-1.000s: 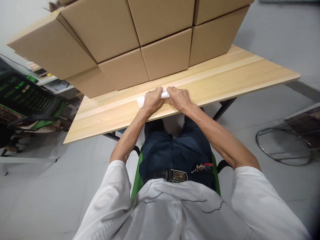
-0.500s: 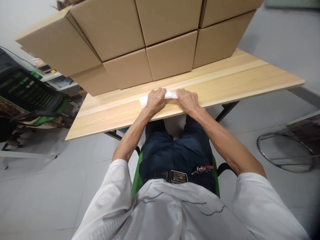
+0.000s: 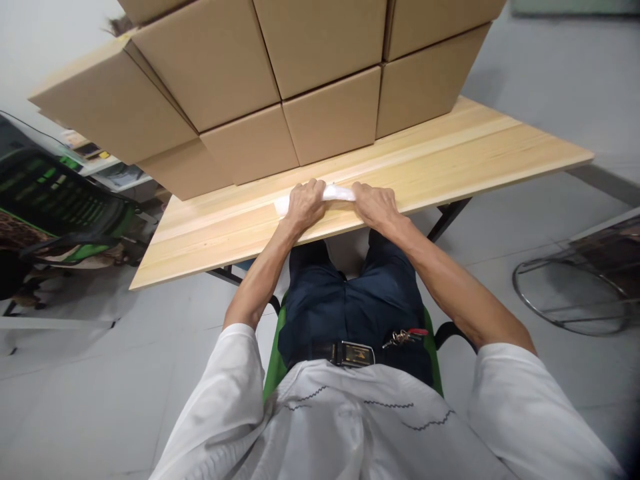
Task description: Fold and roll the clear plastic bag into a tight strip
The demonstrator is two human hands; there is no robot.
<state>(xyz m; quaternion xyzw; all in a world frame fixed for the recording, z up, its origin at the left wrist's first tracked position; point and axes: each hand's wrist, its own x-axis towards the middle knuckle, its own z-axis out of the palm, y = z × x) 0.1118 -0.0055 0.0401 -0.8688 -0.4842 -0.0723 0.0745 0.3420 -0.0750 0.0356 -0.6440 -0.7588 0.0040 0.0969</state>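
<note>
A soft white strip [image 3: 339,193], bunched into a narrow roll, stretches between my two fists just above the wooden table. Whether it is cloth, paper or plastic I cannot make out. My left hand [image 3: 306,203] is closed around it, and a flatter white end [image 3: 282,206] sticks out on the left side. My right hand [image 3: 375,203] grips the other end, with the fingers curled over and hiding it. Both hands are close to the front edge of the table.
Stacked cardboard boxes [image 3: 240,143] stand along the back of the wooden table [image 3: 465,157]. A black and green chair [image 3: 65,193] is at the left. On the right are a round metal stool frame [image 3: 520,293] and a dark table leg [image 3: 450,217].
The stretch of white strip between my fists is a little longer, my left hand having shifted slightly left. Both hands keep their grip. The view has tilted slightly.
</note>
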